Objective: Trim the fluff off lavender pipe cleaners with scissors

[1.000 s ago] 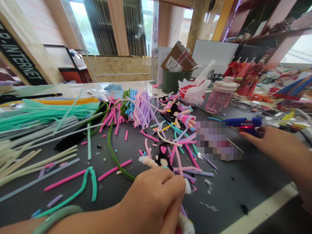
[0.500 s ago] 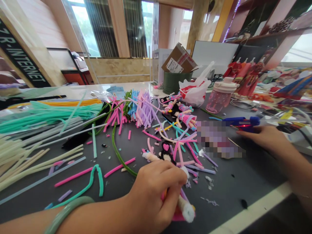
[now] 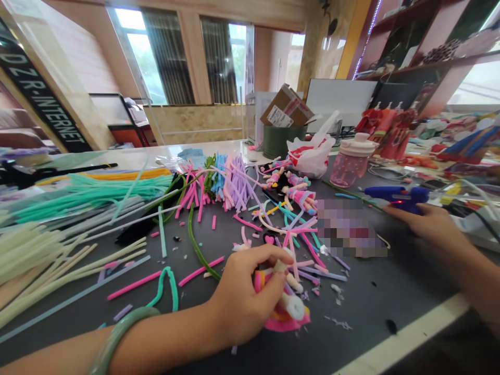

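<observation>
In my left hand [image 3: 250, 291] is a small pipe-cleaner doll [image 3: 287, 320] with a pink and yellow skirt and pale fuzzy limbs. Its round white end points towards me, and my curled fingers cover much of it. My right hand [image 3: 433, 224], off to the right, grips a blue glue gun [image 3: 396, 194] with a small red light glowing on its body. The nozzle points left, above a pixelated flat object [image 3: 349, 229] on the table. Part of a black piece with a pink heart [image 3: 269, 238] shows just behind my left hand.
Bundles of turquoise pipe cleaners [image 3: 97, 190] and cream ones [image 3: 27, 250] cover the left side. Finished dolls [image 3: 300, 195] lie behind cut pieces in the middle. Further back stand a pink bottle [image 3: 351, 161], a plastic bag [image 3: 312, 153] and a green bin [image 3: 273, 141].
The glue gun has shifted slightly right along with my right hand. My left hand has turned the doll, so more of its pink skirt shows. The whole view has tilted up a little.
</observation>
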### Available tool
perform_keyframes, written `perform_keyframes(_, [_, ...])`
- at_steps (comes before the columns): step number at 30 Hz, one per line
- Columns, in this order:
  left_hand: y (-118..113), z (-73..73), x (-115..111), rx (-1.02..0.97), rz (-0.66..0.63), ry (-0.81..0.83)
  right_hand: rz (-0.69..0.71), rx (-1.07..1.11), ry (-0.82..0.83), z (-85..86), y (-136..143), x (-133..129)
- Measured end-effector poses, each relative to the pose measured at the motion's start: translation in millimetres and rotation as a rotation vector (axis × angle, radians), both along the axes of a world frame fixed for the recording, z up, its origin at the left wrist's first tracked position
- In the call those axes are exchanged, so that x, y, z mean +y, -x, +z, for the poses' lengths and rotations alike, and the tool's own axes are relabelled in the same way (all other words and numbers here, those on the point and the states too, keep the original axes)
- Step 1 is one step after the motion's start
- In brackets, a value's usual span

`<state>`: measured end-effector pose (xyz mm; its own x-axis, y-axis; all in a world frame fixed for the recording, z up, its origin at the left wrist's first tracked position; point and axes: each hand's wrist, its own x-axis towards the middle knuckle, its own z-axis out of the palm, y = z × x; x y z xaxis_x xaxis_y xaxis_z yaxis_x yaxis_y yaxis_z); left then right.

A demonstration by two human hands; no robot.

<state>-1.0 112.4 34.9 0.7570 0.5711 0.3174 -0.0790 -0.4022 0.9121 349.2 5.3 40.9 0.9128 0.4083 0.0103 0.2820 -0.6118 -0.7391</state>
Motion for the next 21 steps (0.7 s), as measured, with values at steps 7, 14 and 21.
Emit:
perform_keyframes(7, [-1.6, 7.1, -0.6, 0.016, -0.043, 0.242, 0.088, 0.092, -0.299, 20.6, 35.7, -12.0])
perform_keyframes(14, [-0.8, 10.9, -2.7, 0.05, 0.054, 0.157, 0.276, 0.27, -0.347, 16.7, 75.0, -19.0])
perform_keyframes(21, [-3.6, 13.0, -2.4, 0.071, 0.127, 0.278, 0.403, 0.355, -0.251, 7.5, 108.8, -15.7])
